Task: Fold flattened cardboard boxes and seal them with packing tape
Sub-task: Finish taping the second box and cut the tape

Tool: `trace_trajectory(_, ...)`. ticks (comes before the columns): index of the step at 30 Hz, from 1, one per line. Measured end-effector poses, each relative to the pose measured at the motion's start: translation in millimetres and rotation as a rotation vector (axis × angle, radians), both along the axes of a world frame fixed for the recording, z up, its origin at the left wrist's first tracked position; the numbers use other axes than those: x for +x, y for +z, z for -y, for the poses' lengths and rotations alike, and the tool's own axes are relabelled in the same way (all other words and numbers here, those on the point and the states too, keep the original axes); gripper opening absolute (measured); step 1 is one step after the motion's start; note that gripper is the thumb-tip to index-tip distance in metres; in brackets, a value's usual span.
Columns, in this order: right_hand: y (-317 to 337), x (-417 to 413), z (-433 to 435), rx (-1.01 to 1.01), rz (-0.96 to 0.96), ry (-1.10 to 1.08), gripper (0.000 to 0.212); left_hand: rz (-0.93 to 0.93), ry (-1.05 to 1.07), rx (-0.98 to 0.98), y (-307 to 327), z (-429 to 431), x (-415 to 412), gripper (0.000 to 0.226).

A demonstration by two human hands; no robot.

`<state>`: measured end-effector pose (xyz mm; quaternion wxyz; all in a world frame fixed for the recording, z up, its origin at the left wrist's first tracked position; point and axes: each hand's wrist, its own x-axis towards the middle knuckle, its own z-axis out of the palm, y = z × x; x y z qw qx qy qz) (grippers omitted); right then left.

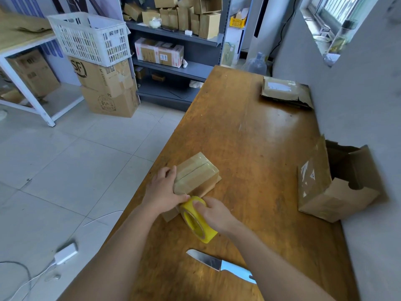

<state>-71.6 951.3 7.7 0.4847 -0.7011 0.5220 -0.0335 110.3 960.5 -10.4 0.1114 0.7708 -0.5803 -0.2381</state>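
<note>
Box (196,172) in left hand (161,190), tape (194,222) in right (217,213)

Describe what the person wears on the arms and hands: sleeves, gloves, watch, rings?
Both are bare: the left hand and right hand wear no gloves, and no ring, watch or wristband shows. The left forearm and right forearm are uncovered to the frame's lower edge; no sleeve is in view.

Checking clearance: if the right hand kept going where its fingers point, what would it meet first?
Likely the left hand, its thumb against the taped box just past the tape roll.
</note>
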Motion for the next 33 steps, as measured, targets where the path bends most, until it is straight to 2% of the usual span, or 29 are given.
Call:
trace_trajectory(3,-1.7,11.1,3.4,-0.012,-0.032,-0.001,0.046,0.15,-0.075,-0.004,3.7,4.2,5.2,0.096)
trace_trajectory(9,-5.3,30.6,5.0,0.059,-0.087,-0.056,0.05,0.316,-0.195,-0.012,2.9,7.0,11.6,0.084)
trace_trajectory(13,-4.8,39.9,7.2,0.087,-0.088,-0.106,0.056,0.475,-0.223,-0.186,-6.8,-0.6,6.4,0.072)
trace_trajectory(18,-0.2,36.5,0.2,0.166,-0.05,-0.129,0.059,0.469,-0.201,-0.303,-18.8,-4.9,3.1,0.066)
trace_trajectory(20,1.5,32.0,-2.5,0.203,-0.029,-0.136,0.051,0.463,-0.206,-0.322,-19.0,-4.3,8.0,0.068)
trace_trajectory(23,4.0,22.3,-9.5,0.297,0.07,-0.194,0.013,0.449,-0.224,-0.289,-16.8,-1.9,15.2,0.077)
trace_trajectory(26,1.1,19.2,-12.7,0.299,0.115,-0.215,0.011,0.444,-0.217,-0.293,-16.0,-0.5,14.8,0.078)
trace_trajectory(27,3.3,20.9,-12.8,0.296,0.106,-0.21,0.016,0.455,-0.209,-0.301,-17.7,-0.4,13.5,0.076)
trace_trajectory(30,2.9,25.5,-9.7,0.328,0.039,-0.242,0.057,0.451,-0.187,-0.32,-20.1,-1.4,9.2,0.072)
trace_trajectory(31,3.4,25.1,-9.0,0.321,0.031,-0.255,0.062,0.437,-0.185,-0.324,-19.5,-0.9,9.3,0.071)
trace_trajectory(33,4.0,23.3,-8.7,0.301,0.041,-0.241,0.053,0.375,-0.182,-0.322,-17.0,-1.3,10.5,0.071)
